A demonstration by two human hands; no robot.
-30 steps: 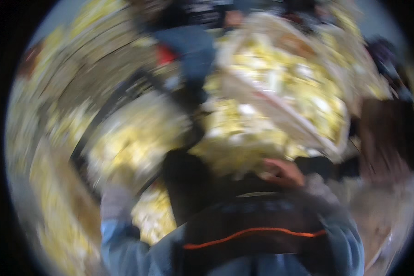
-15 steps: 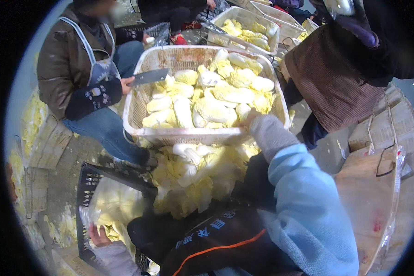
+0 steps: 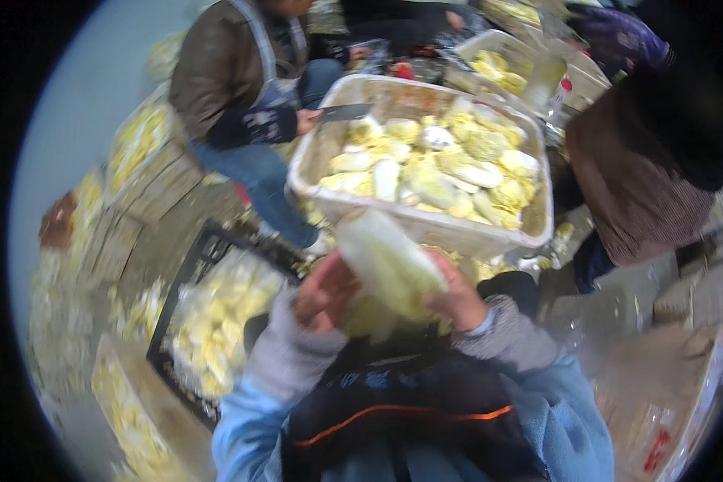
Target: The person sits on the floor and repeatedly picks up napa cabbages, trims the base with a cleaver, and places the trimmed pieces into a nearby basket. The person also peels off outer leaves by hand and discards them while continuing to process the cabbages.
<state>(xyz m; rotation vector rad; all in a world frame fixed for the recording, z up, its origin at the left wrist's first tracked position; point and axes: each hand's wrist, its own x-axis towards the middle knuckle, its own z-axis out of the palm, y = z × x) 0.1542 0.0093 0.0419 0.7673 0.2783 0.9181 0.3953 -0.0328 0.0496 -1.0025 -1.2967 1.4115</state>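
Note:
Above my lap, a pale napa cabbage [image 3: 390, 261] tilts with its white base up and to the left. My right hand [image 3: 458, 296] grips its leafy yellow end. Along its lower left side, my left hand [image 3: 325, 296] bends its fingers against it; motion blurs the contact. Just beyond stands a large white plastic crate [image 3: 426, 215] heaped with trimmed napa cabbages [image 3: 434, 178]. To my left, a black crate [image 3: 181, 293] holds a clear plastic bag [image 3: 225, 317] with yellow cabbages inside. Loose leaves lie beneath my hands, partly hidden.
A co-worker [image 3: 237, 76] at the far left holds a broad cleaver [image 3: 345, 112] over the crate's rim. Another person [image 3: 643, 169] stands at the right. More cabbage crates [image 3: 490, 48] are at the back. Boxes of leaves [image 3: 140, 149] line the left; a large carton [image 3: 651, 386] stands right.
My right hand has come back from the white crate with a napa cabbage. My left hand has left the bagged crate and joined it. The view has shifted left.

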